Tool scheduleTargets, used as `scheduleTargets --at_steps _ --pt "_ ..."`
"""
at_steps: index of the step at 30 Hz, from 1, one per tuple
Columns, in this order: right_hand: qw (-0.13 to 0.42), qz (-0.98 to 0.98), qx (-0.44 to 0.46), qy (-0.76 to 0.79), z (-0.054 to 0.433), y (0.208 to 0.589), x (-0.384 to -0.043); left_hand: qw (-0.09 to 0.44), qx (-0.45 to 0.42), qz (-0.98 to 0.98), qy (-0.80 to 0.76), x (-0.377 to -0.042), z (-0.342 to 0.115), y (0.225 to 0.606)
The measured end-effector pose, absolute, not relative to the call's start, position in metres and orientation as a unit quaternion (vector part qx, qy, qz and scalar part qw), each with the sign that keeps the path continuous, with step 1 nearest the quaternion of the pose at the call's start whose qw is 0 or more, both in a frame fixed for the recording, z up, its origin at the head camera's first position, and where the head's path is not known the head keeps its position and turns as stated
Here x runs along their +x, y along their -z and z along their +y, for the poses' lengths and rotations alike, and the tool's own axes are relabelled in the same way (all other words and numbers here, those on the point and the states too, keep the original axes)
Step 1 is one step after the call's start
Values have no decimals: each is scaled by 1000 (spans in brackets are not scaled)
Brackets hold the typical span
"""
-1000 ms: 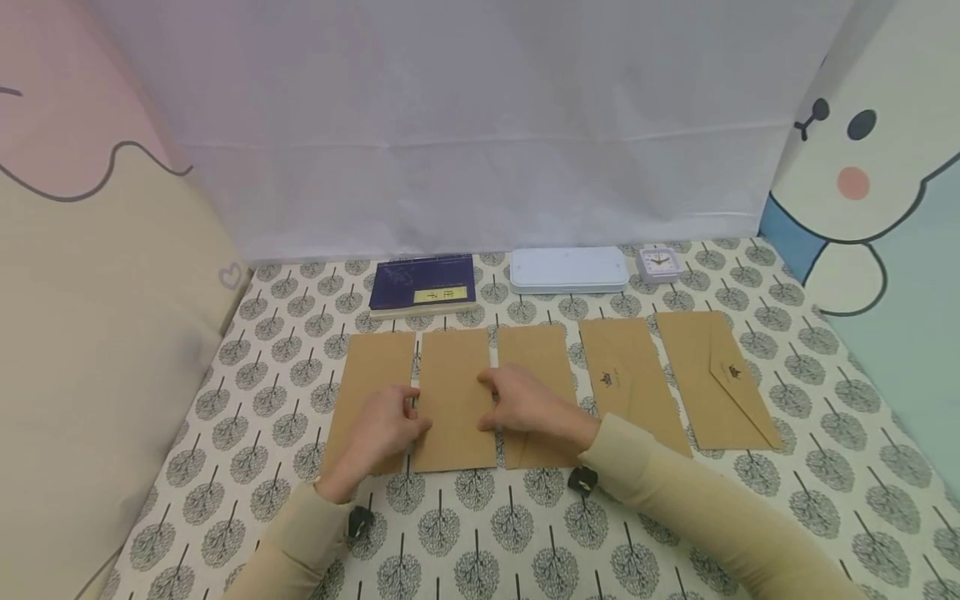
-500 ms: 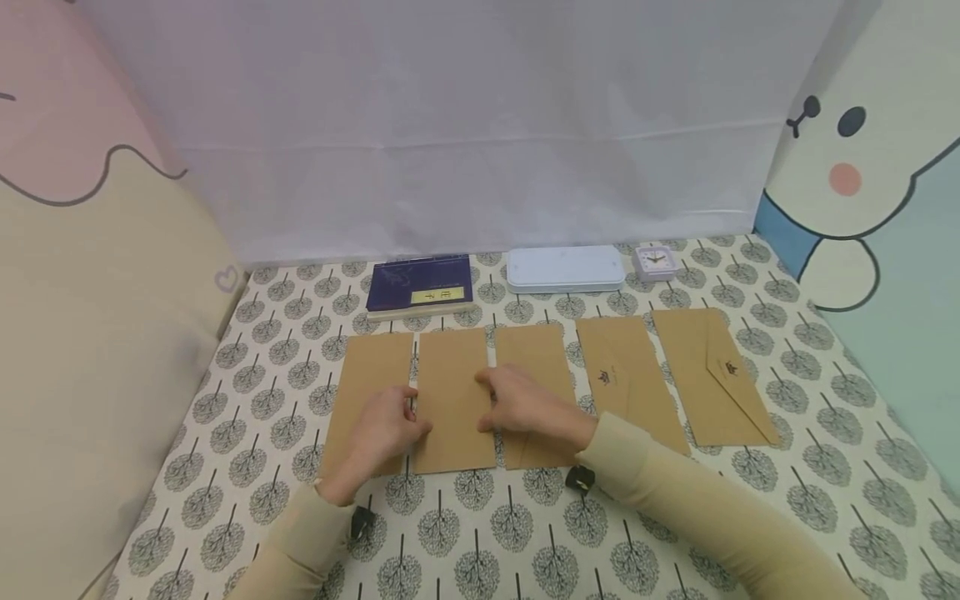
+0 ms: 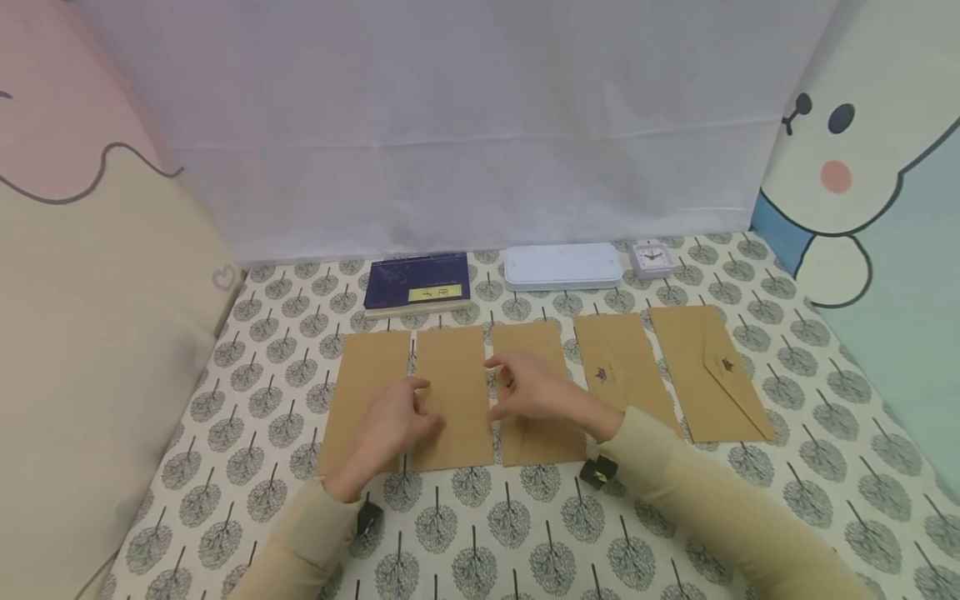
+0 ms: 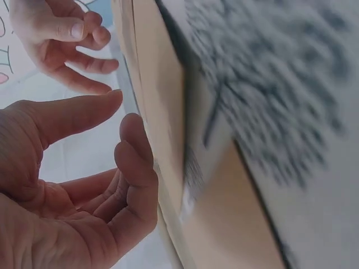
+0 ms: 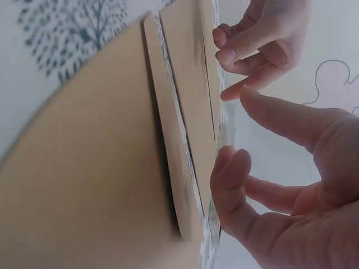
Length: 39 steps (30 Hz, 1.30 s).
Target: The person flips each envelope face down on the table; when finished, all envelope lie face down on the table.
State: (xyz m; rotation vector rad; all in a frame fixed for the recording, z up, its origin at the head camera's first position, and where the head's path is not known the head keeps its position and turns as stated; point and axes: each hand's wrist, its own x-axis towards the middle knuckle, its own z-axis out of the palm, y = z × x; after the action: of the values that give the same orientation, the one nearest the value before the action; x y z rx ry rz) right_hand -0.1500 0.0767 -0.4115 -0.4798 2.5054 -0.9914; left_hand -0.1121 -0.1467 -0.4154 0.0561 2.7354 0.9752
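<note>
five kraft envelopes on the counter (image 3: 472,575), tree-print cloth over it, laid flat in one row with thin strips of cloth between. numbered from the person's left: first envelope (image 3: 375,354), second envelope (image 3: 452,367), third envelope (image 3: 536,448), fourth envelope (image 3: 618,350), fifth envelope (image 3: 712,379). crests show on the last two; another dark mark partly shows beneath the right hand

behind the row: book (image 3: 416,279), tin (image 3: 562,265), clock (image 3: 652,260)

left hand (image 3: 392,417) over the first envelope, its tips reaching above the second. fingers loosely bent, thumb apart from them, nothing gripped

right hand (image 3: 528,387) over the third envelope, tips toward the second's right edge. fingers bent, a clear gap to the thumb, also bare of any hold. wrist views show both grasps vacant; cannot tell if any tip brushes paper

step in hand, my reading: spacing the row, with the second envelope being squared between its neighbours. it looks settled enough to leave

next move, i judge, calls for both hands to rise straight up and clear, as a dragging tip or cuff could skew light paper; if spacing needs a touch, a light nudge at the edges
</note>
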Motion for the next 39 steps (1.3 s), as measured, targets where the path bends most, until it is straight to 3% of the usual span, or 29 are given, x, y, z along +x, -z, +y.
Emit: scheduleTargets --at_steps 8,15,24,39 --pt "196 908 -169 329 100 403 -151 101 90 918 -373 -117 -126 416" --pt "189 916 -153 321 130 409 -148 128 141 886 -422 -118 -109 419" --pt "196 923 -115 310 155 409 -151 138 169 906 -364 -121 -92 423" --pt "225 921 -77 310 158 406 -151 182 160 919 -310 -125 -76 424"
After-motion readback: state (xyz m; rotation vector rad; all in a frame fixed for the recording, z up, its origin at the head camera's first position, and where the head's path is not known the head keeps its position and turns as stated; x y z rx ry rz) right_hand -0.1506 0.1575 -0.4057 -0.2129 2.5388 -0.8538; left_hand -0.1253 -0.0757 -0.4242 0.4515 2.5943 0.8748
